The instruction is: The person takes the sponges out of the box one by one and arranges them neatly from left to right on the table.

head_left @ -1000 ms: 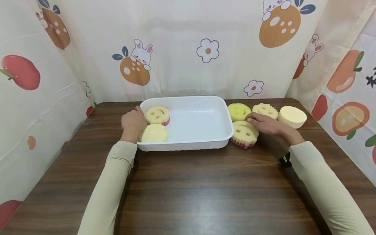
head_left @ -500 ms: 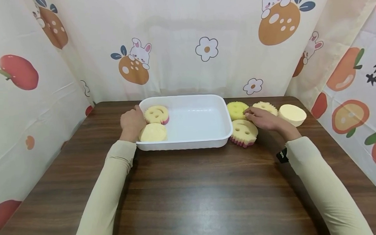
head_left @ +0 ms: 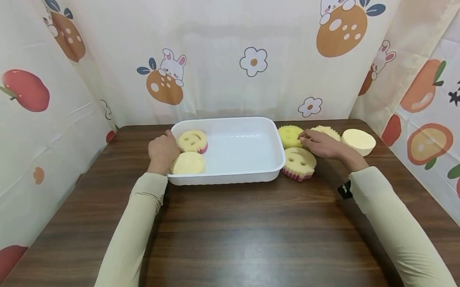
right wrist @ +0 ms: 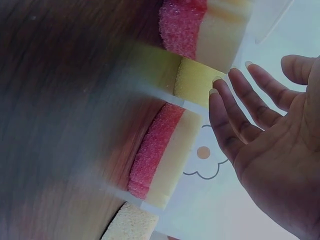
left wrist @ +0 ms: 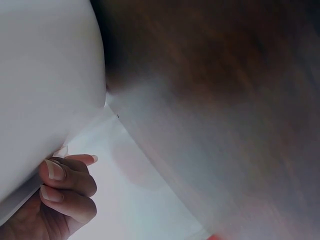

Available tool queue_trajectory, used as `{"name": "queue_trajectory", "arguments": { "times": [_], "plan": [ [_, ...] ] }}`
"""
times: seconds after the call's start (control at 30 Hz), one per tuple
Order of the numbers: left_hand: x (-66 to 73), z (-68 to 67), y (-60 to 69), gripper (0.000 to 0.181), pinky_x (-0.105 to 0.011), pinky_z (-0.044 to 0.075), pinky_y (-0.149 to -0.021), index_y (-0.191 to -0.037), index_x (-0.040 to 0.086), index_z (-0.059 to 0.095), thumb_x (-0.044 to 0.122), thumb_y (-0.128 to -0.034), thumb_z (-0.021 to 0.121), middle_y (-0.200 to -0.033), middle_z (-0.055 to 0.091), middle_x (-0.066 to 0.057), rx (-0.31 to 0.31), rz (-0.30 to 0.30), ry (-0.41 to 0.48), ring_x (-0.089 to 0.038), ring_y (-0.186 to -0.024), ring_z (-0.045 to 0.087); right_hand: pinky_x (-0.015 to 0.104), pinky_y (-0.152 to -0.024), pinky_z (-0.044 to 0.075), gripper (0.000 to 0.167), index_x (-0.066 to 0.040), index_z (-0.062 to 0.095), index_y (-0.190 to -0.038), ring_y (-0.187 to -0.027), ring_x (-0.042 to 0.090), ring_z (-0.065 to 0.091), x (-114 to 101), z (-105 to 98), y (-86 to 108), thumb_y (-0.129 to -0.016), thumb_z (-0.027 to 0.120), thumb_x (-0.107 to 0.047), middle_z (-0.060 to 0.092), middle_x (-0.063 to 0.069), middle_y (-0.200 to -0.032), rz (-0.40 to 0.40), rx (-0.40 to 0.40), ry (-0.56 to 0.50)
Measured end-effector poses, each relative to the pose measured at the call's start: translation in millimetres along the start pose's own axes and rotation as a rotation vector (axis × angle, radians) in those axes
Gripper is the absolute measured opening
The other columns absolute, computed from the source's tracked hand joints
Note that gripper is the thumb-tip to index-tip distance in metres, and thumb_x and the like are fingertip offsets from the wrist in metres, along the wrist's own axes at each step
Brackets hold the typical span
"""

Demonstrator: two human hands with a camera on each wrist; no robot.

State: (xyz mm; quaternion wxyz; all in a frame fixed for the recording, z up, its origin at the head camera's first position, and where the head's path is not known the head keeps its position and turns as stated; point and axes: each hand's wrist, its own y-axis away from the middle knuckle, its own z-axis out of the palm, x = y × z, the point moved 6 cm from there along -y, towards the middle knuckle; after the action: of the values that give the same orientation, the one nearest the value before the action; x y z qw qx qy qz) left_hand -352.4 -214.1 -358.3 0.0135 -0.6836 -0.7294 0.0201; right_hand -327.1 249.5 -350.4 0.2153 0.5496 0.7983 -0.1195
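Note:
My left hand (head_left: 163,151) grips the left rim of a white plastic tray (head_left: 225,178), fingers curled over the edge in the left wrist view. Inside the tray's left end lie a smiley-face sponge (head_left: 192,139) with a pink underside and a plain round cream sponge (head_left: 188,163). To the right of the tray, my right hand (head_left: 319,143) hovers at a yellow smiley sponge (head_left: 289,135). In the right wrist view its fingers are loosely extended around nothing, fingertips near the yellow sponge (right wrist: 197,82); contact is unclear.
A cream-and-pink face sponge (head_left: 299,161) lies against the tray's right side. Behind my right hand is another scalloped sponge (head_left: 328,131), partly hidden. A thick round cream sponge (head_left: 358,141) sits farthest right. Patterned curtains (head_left: 228,88) border the dark wooden table (head_left: 233,232).
My right hand has shifted slightly left and back, from above the nearer face sponge towards the yellow one. The left hand keeps its grip on the tray rim; the sponges have not moved.

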Motion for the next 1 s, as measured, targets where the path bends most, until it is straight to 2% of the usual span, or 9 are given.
{"name": "queue_trajectory", "arguments": {
  "times": [0.5,0.83,0.9,1.0],
  "plan": [
    [0.4,-1.9,1.6,0.071,-0.048,0.054,-0.071,-0.141,-0.012,0.034,0.034,-0.0925,0.057,-0.105,0.067,-0.029,0.010,0.001,0.016,-0.038,-0.088,0.068,0.061,-0.103,0.040,0.047,0.004,0.049,-0.135,-0.126,0.042,0.051,-17.4,-11.1,-5.9,-0.108,0.033,-0.032,0.052,0.027,-0.136,-0.037,0.042,-0.012],
    [-0.5,4.5,-3.0,0.075,-0.047,0.055,-0.072,-0.147,-0.011,0.028,0.036,-0.0947,0.054,-0.112,0.066,-0.029,-0.020,-0.005,-0.004,-0.037,-0.090,0.068,0.061,-0.108,0.037,0.051,-0.004,0.048,-0.140,-0.135,0.039,0.045,-33.1,-17.1,-11.1,-0.107,0.033,-0.040,0.050,0.020,-0.144,-0.007,0.036,-0.017],
    [-1.2,5.0,-3.8,0.074,-0.046,0.055,-0.072,-0.147,-0.011,0.028,0.035,-0.0949,0.054,-0.112,0.065,-0.029,-0.022,-0.008,-0.007,-0.037,-0.089,0.068,0.060,-0.107,0.039,0.050,-0.005,0.048,-0.139,-0.134,0.038,0.046,-37.0,-18.1,-13.3,-0.107,0.033,-0.040,0.050,0.019,-0.144,-0.008,0.034,-0.029],
    [-1.3,3.3,-3.8,0.074,-0.047,0.055,-0.071,-0.146,-0.011,0.030,0.036,-0.0939,0.056,-0.109,0.066,-0.028,-0.011,-0.008,-0.004,-0.036,-0.088,0.068,0.056,-0.102,0.043,0.049,-0.004,0.048,-0.138,-0.124,0.035,0.051,-41.8,-20.8,-17.3,-0.107,0.034,-0.039,0.051,0.019,-0.140,-0.015,0.030,-0.036]
  ]
}}
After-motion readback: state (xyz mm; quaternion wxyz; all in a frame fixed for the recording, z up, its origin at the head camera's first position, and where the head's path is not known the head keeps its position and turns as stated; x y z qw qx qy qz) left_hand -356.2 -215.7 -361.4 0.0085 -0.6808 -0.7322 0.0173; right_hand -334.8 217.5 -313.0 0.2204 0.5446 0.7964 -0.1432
